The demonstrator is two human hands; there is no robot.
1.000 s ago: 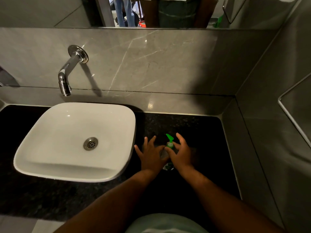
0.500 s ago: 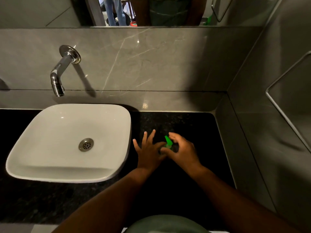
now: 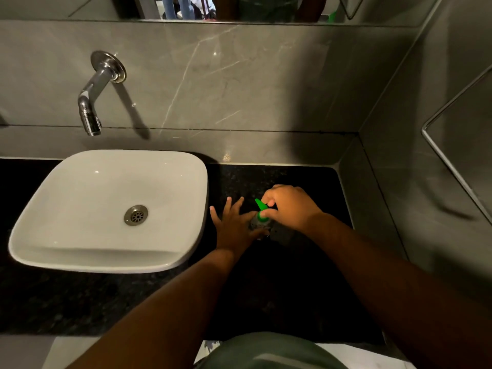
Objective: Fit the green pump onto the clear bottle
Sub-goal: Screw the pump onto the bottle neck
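The clear bottle (image 3: 259,225) stands on the black counter (image 3: 292,179) right of the sink, mostly hidden between my hands. The green pump (image 3: 262,209) sits on its neck, spout pointing up-left. My right hand (image 3: 288,207) comes from above and right, thumb and fingers pinched around the pump's collar. My left hand (image 3: 235,226) holds the bottle's left side with thumb and palm, while its other fingers are spread. The bottle's lower body is in dark shadow.
A white basin (image 3: 111,211) with a metal drain sits left of the hands, a chrome tap (image 3: 93,102) above it on the grey wall. The side wall (image 3: 372,209) bounds the counter on the right. A mirror (image 3: 239,6) runs along the top.
My right hand has shifted from beside the pump to over it, closing on the collar. The left hand stays on the bottle. The camera has drifted a little.
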